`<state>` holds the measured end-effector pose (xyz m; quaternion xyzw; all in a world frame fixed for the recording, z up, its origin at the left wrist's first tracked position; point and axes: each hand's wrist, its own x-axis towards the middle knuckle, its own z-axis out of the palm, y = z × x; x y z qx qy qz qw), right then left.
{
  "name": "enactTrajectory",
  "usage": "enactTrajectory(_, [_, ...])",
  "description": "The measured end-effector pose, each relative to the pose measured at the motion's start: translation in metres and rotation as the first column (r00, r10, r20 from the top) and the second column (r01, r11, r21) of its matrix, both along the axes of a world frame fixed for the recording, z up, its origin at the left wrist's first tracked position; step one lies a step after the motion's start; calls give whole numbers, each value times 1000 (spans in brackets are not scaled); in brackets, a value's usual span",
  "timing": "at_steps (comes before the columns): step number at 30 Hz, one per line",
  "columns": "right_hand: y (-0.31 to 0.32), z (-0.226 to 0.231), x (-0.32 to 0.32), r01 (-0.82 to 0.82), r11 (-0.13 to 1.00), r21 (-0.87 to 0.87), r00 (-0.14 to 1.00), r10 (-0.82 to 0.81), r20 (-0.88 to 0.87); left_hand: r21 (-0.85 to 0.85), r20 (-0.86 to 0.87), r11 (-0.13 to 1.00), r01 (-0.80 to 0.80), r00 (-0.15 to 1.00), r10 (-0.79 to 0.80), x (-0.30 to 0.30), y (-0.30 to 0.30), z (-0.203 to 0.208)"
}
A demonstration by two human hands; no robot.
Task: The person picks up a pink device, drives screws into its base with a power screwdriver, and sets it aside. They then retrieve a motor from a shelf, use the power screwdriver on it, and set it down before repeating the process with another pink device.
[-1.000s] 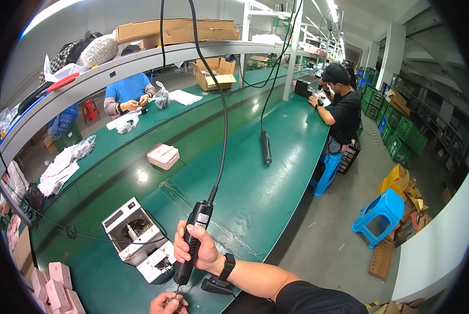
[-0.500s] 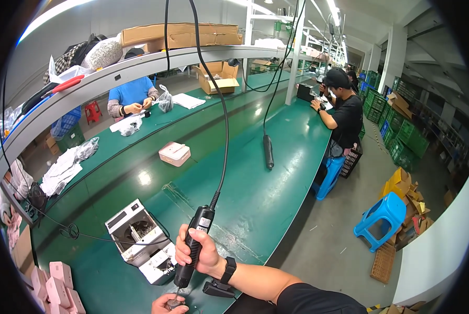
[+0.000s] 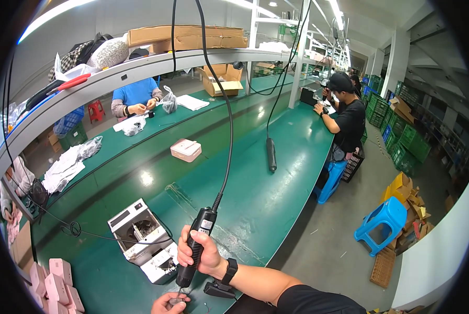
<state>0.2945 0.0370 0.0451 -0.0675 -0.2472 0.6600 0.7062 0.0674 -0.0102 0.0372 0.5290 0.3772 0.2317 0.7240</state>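
Note:
My right hand (image 3: 205,252) is wrapped round a black corded electric screwdriver (image 3: 196,246), held upright with its bit pointing down. The bit (image 3: 180,291) reaches a small grey rounded part (image 3: 176,301) near the lower edge. My left hand (image 3: 164,304) pinches that part from the left; its lower side is cut off by the picture's edge. A thin dark wire (image 3: 207,305) shows just right of the part. Left of my right hand stands a white screw feeder (image 3: 127,222), its open hollow full of small screws.
Pink boxes (image 3: 60,270) are piled at lower left. One pink box (image 3: 185,150) lies on the green belt (image 3: 150,167). A second screwdriver (image 3: 271,155) hangs over the green table. A black block (image 3: 219,289) sits beside my wrist. Co-workers (image 3: 344,120) sit along the line; blue stool (image 3: 382,225) at right.
The pink box on the belt has shifted a little to the right. The view has moved slightly; the screwdriver stays in my right hand and the part in my left.

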Motion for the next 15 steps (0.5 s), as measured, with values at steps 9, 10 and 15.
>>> enactTrajectory(9, [2, 0, 1, 12, 1000, 4, 1000, -12, -18, 65, -3, 998, 15, 1000, -15, -1, 1, -5])
enactTrajectory(10, [2, 0, 0, 9, 1000, 6, 1000, -9, -10, 66, -3, 998, 14, 1000, -14, -2, 1, -7])
enactTrajectory(15, [3, 0, 0, 17, 1000, 9, 1000, -17, 11, 93, -29, 995, 25, 999, -23, 2, 2, -7])
